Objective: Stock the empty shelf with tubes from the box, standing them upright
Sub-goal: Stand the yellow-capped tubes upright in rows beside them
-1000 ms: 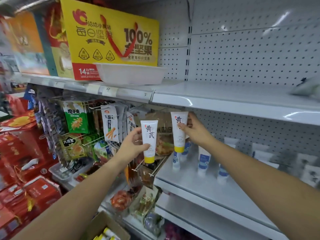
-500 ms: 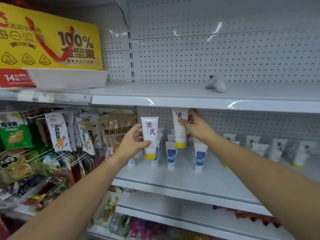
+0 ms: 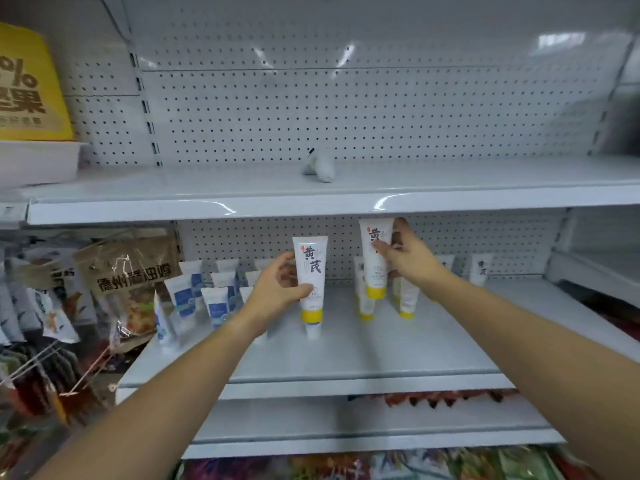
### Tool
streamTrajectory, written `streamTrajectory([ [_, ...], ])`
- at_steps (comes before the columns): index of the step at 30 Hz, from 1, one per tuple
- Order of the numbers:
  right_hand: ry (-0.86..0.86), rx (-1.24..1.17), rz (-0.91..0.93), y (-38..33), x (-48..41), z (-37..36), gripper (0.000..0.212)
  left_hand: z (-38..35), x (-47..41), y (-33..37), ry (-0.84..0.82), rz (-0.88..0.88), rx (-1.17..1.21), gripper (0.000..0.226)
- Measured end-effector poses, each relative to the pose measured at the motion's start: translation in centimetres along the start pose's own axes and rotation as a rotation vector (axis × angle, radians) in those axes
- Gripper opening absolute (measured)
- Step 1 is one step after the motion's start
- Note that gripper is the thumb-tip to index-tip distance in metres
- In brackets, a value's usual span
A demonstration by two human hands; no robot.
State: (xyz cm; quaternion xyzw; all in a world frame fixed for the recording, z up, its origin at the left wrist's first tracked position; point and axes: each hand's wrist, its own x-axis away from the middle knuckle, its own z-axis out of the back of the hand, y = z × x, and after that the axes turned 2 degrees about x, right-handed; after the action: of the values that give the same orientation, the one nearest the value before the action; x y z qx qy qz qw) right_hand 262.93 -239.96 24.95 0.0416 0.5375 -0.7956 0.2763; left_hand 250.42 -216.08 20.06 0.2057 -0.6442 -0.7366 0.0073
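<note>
Left grip [image 3: 277, 289] curls round a white plastic tube [image 3: 311, 268], yellow-banded and black-lettered, held upright with its cap down. Right grip [image 3: 408, 258] pinches a twin tube [image 3: 369, 268] above the grey metal shelf [image 3: 381, 351] — upright too.

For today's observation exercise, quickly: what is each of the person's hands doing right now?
Left hand: grips a yellow-banded tube, upright, cap down.
Right hand: grips a second tube, held higher, cap down.

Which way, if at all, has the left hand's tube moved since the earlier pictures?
Yes. The tube in the left hand has gone rightward along the shelf, past the blue-labelled tubes.
</note>
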Motion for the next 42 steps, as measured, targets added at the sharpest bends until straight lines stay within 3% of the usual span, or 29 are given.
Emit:
streamTrajectory([
  [13, 0.206, 0.099, -0.147, 4.7, 0.4, 8.7, 0.030, -9.4, -6.7, -1.4, -0.241, -0.070, 0.048, 0.058],
  [21, 0.250, 0.135, -0.171, 7.9, 0.8, 13.4, 0.032, -14.1, -8.4, -2.1, -0.290, -0.055, 0.039, 0.055],
  [42, 0.064, -0.025, -0.188, 20.8, -1.4, 24.1, 0.028, -28.8, -8.3, -4.7, -0.098, 0.065, -0.018, 0.057],
])
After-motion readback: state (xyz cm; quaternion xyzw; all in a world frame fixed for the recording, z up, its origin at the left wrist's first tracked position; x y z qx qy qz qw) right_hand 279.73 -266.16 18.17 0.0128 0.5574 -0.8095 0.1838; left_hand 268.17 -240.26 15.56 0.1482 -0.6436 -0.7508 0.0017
